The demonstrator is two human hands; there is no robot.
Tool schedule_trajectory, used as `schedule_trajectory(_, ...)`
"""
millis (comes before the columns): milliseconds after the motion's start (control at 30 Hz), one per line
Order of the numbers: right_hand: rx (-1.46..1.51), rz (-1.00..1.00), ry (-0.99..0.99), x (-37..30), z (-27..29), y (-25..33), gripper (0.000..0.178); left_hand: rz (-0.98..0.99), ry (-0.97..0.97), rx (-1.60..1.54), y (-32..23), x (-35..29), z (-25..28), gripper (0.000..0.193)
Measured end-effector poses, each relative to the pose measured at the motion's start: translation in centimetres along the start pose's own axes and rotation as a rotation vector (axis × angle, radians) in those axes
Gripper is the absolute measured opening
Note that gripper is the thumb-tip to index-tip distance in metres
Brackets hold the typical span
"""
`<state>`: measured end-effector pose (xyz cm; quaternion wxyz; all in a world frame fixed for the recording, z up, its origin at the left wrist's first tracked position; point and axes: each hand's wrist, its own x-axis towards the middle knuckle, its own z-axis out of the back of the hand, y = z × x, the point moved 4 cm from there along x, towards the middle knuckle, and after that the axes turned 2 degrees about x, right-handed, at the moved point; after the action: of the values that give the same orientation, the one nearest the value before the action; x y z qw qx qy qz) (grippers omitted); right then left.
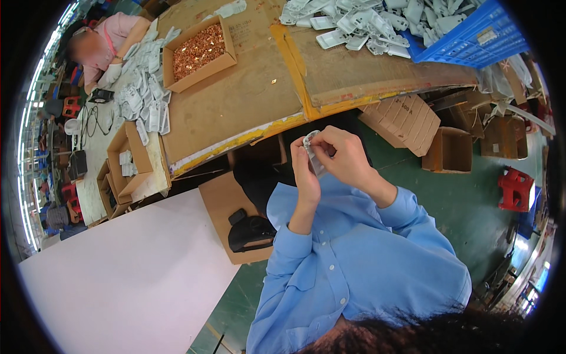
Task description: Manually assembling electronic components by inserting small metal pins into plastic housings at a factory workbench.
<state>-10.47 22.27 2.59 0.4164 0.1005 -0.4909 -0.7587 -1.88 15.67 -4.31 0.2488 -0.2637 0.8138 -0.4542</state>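
Just off the table's front edge, both my hands are closed on one white plastic housing (316, 164). My left hand (305, 177) grips its left side, thumb up along the edge. My right hand (345, 156) pinches near its upper end, fingers bent over it; whatever small part may be between those fingertips is hidden. On the table (253, 94) ahead stands a cardboard box (203, 71) of small copper-coloured metal parts (199, 52). Heaps of similar white housings lie at the far right (359, 23) and at the left (144, 94).
A blue plastic crate (471, 41) leans at the far right among the housings. Open cartons (130, 159) sit at the left. A co-worker (109, 44) is at the far left. A white board (124, 265) lies lower left; cartons (448, 150) and a red stool (516, 189) stand right.
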Motion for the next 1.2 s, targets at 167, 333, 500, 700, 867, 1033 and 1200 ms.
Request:
schedule_trajectory(167, 0.277, -0.310, -0.041, -0.2, 0.3, -0.6, 0.021, -0.020, 0.008, 0.004, 0.1, -0.3, 0.4, 0.036)
schedule_trajectory(333, 0.573, -0.394, 0.060, 0.1, -0.4, -2.8, 0.027, -0.093, 0.056, 0.068, -0.8, -0.6, 0.7, 0.036)
schedule_trajectory(500, 0.559, -0.407, 0.132, -0.4, -0.8, -2.8, 0.024, -0.117, 0.080, 0.118, -2.1, -0.7, 0.1, 0.030)
schedule_trajectory(700, 0.286, -0.331, 0.109, -0.3, -0.2, -1.1, 0.020, -0.039, 0.058, 0.193, -2.0, -0.5, 0.3, 0.021)
schedule_trajectory(867, 0.129, -0.221, 0.106, -0.3, 0.3, -0.8, 0.016, -0.044, 0.048, 0.312, -1.9, -0.7, 0.1, 0.018)
schedule_trajectory(1033, 0.052, -0.208, 0.088, -0.3, 0.6, -0.6, 0.014, -0.116, 0.050, 0.570, -2.5, -0.8, -0.2, 0.020)
schedule_trajectory(1200, 0.062, -0.183, 0.105, -0.1, 1.0, -0.5, 0.015, -0.161, 0.055, 0.651, -3.2, -1.0, -0.4, 0.021)
